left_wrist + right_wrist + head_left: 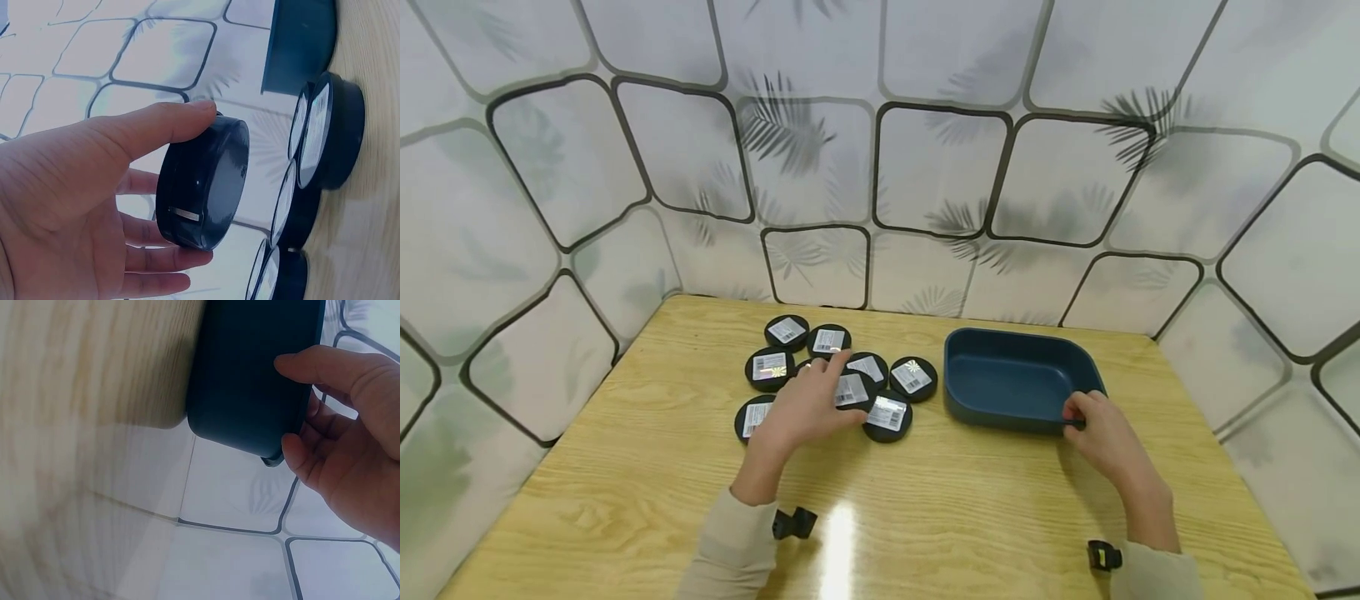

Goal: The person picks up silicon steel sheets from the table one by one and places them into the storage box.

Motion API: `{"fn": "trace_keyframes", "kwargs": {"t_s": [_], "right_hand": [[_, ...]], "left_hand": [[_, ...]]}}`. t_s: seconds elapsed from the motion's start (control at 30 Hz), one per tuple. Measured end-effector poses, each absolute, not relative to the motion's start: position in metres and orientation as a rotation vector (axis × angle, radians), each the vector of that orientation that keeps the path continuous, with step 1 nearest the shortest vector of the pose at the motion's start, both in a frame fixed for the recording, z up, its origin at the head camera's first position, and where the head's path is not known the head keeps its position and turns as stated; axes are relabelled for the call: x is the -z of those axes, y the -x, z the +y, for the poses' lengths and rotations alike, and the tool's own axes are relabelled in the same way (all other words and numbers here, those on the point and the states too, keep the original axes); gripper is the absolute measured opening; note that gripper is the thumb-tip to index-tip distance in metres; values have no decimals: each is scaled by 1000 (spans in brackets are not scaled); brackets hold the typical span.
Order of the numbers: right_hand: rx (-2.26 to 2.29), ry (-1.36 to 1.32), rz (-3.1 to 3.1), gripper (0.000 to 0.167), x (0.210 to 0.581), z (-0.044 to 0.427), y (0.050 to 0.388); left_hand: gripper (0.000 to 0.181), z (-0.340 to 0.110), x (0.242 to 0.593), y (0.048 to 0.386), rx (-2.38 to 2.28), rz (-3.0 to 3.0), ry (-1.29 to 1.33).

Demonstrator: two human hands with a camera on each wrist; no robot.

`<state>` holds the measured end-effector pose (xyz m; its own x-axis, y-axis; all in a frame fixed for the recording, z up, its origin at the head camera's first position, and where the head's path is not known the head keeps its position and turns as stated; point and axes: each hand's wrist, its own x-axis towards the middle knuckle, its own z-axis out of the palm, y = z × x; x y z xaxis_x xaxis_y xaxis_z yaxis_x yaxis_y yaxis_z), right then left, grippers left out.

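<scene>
My left hand [805, 404] grips a round black container [203, 181] between thumb and fingers, raised off the table in the left wrist view. Its label [851, 389] faces up in the head view. Several more black round containers with white labels lie around and below it, among them one [887, 415] just right of my hand and one [913, 378] nearer the bin. On the right, my right hand [1105, 433] pinches the near right rim of a dark blue bin [1000, 419], thumb on the outer wall in the right wrist view [250, 375]. The bin's visible inside holds nothing.
The wooden table [925, 517] runs up to a patterned curtain [820, 192] at the back and both sides. Small black wrist pieces [793, 523] show beside both sleeves.
</scene>
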<state>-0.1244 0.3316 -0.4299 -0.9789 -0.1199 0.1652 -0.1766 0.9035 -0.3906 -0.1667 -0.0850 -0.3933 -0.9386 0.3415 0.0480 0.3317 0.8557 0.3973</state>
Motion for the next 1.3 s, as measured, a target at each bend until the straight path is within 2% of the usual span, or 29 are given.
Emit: {"fn": "trace_keyframes", "kwargs": {"t_s": [0.87, 1.3], "right_hand": [[-616, -216, -2916, 18, 430, 330, 119], [-620, -219, -2926, 17, 429, 331, 124]], "left_hand": [[91, -9, 387, 172, -720, 2973, -822], [92, 33, 398, 174, -710, 2988, -884]]}}
